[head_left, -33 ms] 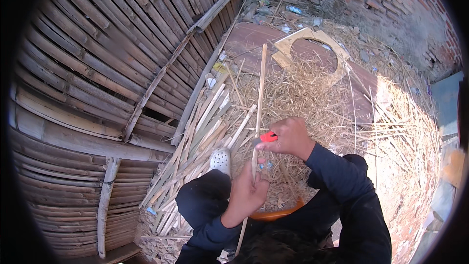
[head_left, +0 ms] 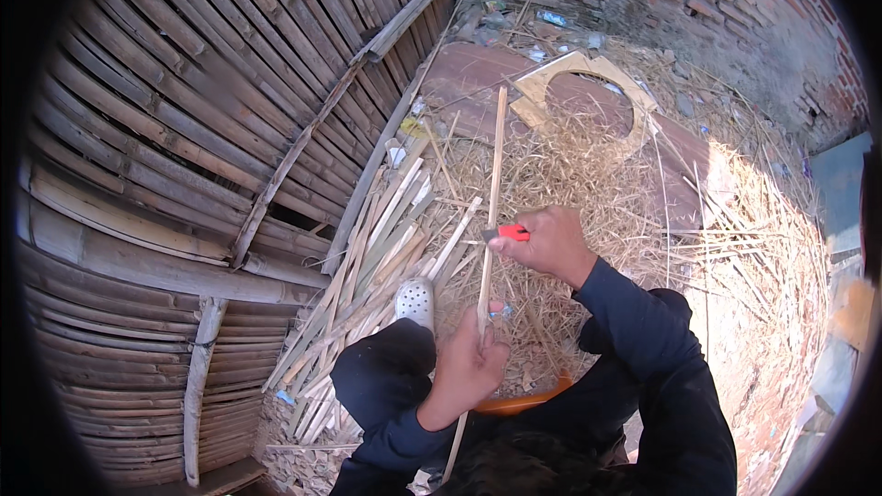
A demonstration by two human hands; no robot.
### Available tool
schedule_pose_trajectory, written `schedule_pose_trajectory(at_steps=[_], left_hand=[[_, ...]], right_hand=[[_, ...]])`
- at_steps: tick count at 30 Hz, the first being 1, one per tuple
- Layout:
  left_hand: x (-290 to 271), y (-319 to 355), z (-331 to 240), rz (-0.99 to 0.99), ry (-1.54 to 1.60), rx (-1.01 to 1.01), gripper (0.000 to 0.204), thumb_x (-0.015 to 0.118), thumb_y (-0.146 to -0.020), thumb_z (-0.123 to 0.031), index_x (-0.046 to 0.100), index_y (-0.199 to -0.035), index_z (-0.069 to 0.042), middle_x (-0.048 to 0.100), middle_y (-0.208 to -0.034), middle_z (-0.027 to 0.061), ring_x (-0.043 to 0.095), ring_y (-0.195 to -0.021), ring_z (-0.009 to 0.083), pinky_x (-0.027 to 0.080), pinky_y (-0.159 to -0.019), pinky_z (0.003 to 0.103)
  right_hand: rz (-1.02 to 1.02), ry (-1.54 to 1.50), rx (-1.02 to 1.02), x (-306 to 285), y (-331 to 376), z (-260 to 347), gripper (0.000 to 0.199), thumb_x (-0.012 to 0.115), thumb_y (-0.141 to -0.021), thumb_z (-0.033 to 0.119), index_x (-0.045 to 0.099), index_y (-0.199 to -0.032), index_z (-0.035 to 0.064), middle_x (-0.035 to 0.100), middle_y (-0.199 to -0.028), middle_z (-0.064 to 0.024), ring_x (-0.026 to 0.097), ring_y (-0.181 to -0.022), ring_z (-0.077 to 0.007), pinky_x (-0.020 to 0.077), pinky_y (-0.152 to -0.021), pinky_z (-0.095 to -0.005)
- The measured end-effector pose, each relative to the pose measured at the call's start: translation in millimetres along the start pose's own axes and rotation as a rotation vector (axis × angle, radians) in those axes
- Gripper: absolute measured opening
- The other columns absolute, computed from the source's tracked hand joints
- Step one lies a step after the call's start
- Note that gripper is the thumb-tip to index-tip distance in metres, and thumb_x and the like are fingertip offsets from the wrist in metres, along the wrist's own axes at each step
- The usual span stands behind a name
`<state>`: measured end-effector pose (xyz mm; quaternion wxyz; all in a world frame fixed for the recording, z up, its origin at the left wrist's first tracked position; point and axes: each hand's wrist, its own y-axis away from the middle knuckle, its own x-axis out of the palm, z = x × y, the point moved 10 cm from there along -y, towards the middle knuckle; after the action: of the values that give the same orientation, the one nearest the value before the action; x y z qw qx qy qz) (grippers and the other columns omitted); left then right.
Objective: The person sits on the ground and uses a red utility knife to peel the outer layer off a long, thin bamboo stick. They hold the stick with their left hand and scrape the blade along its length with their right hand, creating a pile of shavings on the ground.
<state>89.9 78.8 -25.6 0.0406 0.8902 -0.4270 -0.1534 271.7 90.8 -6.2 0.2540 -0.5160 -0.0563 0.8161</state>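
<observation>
A long, thin bamboo strip runs away from my body, its far end raised in front of me. My left hand is closed around its lower part, and the near end passes down beneath that hand toward my lap. My right hand is closed on a knife with a red handle. Its short dark blade lies against the strip, beyond my left hand. Thumb and fingers of the right hand hide part of the handle.
Split bamboo strips lie piled at left, beside my white clog. Shavings cover the ground ahead, near a board with a round hole. A bamboo wall stands left, a brick wall behind. Something orange shows beneath me.
My right hand and the knife have moved a little farther up the strip, away from my left hand. The strip's far end has shifted slightly right.
</observation>
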Motion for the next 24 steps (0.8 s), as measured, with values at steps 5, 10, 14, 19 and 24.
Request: schedule_pose_trajectory(at_steps=[5, 10, 14, 19, 24], left_hand=[[7, 4, -5, 0.062, -0.052, 0.061, 0.038, 0.057, -0.079, -0.006, 0.05, -0.116, -0.004, 0.044, -0.056, 0.003, 0.046, -0.049, 0.0125, 0.039, -0.049, 0.029], [-8, 2, -11, -0.05, -0.148, 0.116, 0.039, 0.06, -0.078, -0.009, 0.05, -0.116, -0.004, 0.049, -0.056, 0.0065, 0.052, -0.046, 0.019, 0.041, -0.048, 0.033], [-8, 2, -19, -0.032, -0.243, 0.053, 0.038, 0.061, -0.078, -0.009, 0.049, -0.113, -0.002, 0.049, -0.054, 0.0092, 0.053, -0.045, 0.0252, 0.042, -0.047, 0.036], [-11, 0, -20, -0.063, -0.275, 0.039, 0.037, 0.061, -0.077, -0.01, 0.049, -0.111, -0.001, 0.048, -0.052, 0.0087, 0.053, -0.044, 0.0248, 0.042, -0.046, 0.036], [-12, 2, -20, -0.085, -0.272, 0.079, 0.036, 0.061, -0.077, -0.011, 0.049, -0.11, -0.001, 0.048, -0.052, 0.0085, 0.053, -0.044, 0.0236, 0.042, -0.047, 0.035]], right_hand=[[0.097, 0.044, 0.112, -8, -17, -29, 0.071, 0.053, -0.075, 0.074, 0.067, -0.062, 0.0058, 0.057, -0.051, -0.0135, 0.061, -0.051, -0.0313, 0.0462, -0.049, -0.0414], [0.168, -0.039, -0.131, 8, 28, 41, 0.062, 0.064, -0.07, 0.068, 0.059, -0.053, 0.0084, 0.053, -0.047, -0.0096, 0.056, -0.045, -0.0292, 0.0422, -0.044, -0.0393], [0.085, -0.03, -0.236, 1, 15, 40, 0.063, 0.067, -0.066, 0.07, 0.055, -0.05, 0.0099, 0.051, -0.046, -0.007, 0.055, -0.043, -0.0269, 0.0411, -0.042, -0.0373], [-0.065, 0.06, -0.29, -2, 5, 33, 0.064, 0.066, -0.065, 0.071, 0.053, -0.048, 0.011, 0.051, -0.046, -0.0055, 0.053, -0.041, -0.026, 0.0402, -0.041, -0.037], [-0.044, 0.083, -0.233, -2, -6, 16, 0.066, 0.061, -0.065, 0.077, 0.059, -0.052, 0.0128, 0.054, -0.047, -0.0041, 0.054, -0.039, -0.0229, 0.0396, -0.039, -0.0344]])
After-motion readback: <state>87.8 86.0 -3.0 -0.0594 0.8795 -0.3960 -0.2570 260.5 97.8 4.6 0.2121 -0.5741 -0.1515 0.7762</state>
